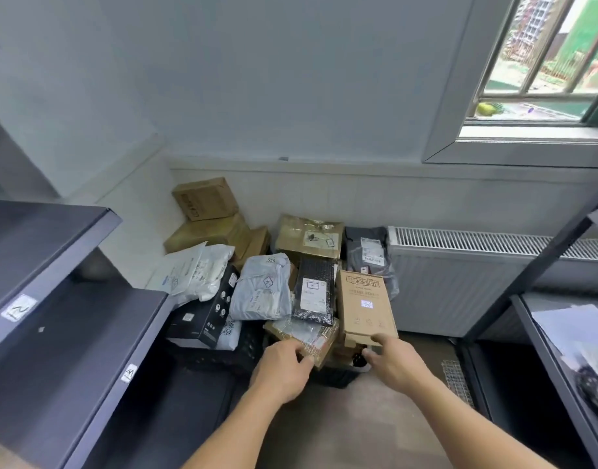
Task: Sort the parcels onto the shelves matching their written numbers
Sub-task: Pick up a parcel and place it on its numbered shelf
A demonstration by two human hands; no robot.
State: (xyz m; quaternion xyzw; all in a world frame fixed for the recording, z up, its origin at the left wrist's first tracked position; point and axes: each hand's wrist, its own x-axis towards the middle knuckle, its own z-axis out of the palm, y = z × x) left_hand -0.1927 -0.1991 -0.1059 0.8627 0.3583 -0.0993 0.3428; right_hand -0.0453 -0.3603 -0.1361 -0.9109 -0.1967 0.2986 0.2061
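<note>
1. Both bare forearms rise from the bottom edge toward the middle of the frame, almost straight, converging on a pile of parcels.
2. The left hand (284, 367) is knuckles up, its fingers curled over the near corner of a taped cardboard parcel (311, 335), gripping it.
3. The right hand (394, 363) pinches the near end of a tall brown box (365, 309), thumb on top and fingers tucked beneath. A small white label with handwritten figures sits on the box's face, too small to read surely.
4. Both parcels lie in the pile at the centre of the frame, heaped against the wall. In the pile are a grey bag (262, 289), a black bubble mailer (314, 292), a black box (206, 313), white bags (192, 272) and stacked cartons (206, 198) at its upper left.
5. Dark shelves (47, 231) fill the left edge, with white labels on their front lips. Another shelf unit (544, 262) stands at the right edge.
6. A white radiator (460, 272) hangs right of the pile, below a barred window (541, 62) in the upper right. The wall is pale.
</note>
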